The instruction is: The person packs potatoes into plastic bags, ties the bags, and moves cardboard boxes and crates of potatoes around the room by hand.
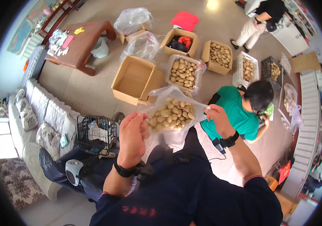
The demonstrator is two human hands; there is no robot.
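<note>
A clear plastic bag (170, 91) stands in front of my legs with its mouth spread wide. Many potatoes (174, 111) lie inside it. On one side of the mouth, my left hand (133, 132) is closed on the plastic edge. Opposite, my right hand (220, 119) pinches the rim between thumb and fingers. The plastic stretches between both hands above the potatoes, and its lower part is partly hidden by my body. Just beyond sits an open cardboard box (134, 77) with a bare inside, next to a plastic-lined container of potatoes (183, 73).
A person in a green shirt (234, 109) crouches close on my right. Potatoes also fill a cardboard box (217, 56), a white crate (246, 69) and a black crate (272, 71). A scooter with a wire basket (97, 135) stands left; another person (260, 22) stands far right.
</note>
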